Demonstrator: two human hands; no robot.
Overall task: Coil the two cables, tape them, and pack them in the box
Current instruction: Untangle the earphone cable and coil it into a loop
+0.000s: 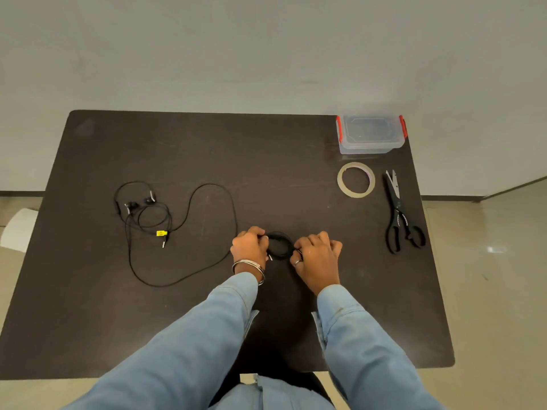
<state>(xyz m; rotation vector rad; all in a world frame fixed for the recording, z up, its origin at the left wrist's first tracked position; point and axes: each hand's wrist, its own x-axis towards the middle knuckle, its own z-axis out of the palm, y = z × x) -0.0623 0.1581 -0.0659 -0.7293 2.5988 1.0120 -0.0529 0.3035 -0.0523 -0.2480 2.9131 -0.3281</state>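
Two cables are lying on the table (296,187): the earphone cable (177,229) sprawling loose at left, the coiled cable (278,245) being pinched between left hand (248,248) and right hand (316,255). Taping is coming next, needing the tape roll (356,179).

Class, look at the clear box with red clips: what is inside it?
Through its clear lid the box looks empty; neither cable is in it. Glare and the dark table behind it could hide something small.

Dark table (207,149) against pale wall (266,48), glossy beige floor (488,261)
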